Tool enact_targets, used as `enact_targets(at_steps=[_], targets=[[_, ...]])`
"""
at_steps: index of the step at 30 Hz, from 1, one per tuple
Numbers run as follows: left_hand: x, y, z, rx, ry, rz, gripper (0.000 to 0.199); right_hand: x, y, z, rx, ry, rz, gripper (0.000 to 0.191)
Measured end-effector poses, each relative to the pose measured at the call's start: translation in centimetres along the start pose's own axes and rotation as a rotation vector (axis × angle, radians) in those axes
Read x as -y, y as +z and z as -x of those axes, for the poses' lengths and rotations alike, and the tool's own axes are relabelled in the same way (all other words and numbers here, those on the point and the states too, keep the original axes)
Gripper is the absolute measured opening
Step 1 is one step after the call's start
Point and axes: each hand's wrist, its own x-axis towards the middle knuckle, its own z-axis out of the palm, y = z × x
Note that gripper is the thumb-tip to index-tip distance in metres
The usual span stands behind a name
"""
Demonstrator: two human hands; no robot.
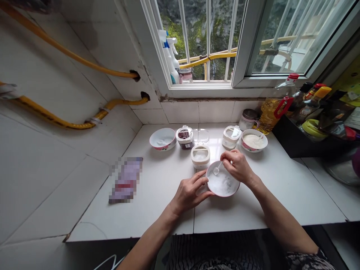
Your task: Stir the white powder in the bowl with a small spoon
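Right now the left hand (192, 189) curls round the near left side of the white bowl (234, 188), thumb low and fingers along its rim, between the front and back edges of the counter (157, 187). The right hand (237, 165) pinches the handle of a small spoon (216, 171), its tip inside, above white contents. Just behind stands an open canister (200, 163), lid flipped back. Along the back edge sit a flowered bowl (163, 147), a dark-filled jar (185, 141), a lidded jar (230, 144) and, towards the back right corner, a bowl of pale contents (254, 150). A blurred packet (126, 180) lies by the left edge.
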Motion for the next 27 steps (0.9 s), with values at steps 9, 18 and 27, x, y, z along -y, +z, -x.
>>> enact_targets(at_steps=[9, 18, 27], targets=[[-0.1, -0.1, -0.1, 0.004, -0.003, -0.007, 0.028, 0.3, -0.1, -0.1, 0.023, 0.128, -0.212, 0.021], [0.0, 0.0, 0.0, 0.015, -0.009, -0.006, 0.029, -0.4, -0.4, -0.3, 0.001, 0.312, -0.369, 0.017], [-0.1, 0.0, -0.1, 0.003, -0.002, -0.015, 0.029, 0.4, 0.4, -0.1, 0.096, 0.116, -0.182, 0.021]])
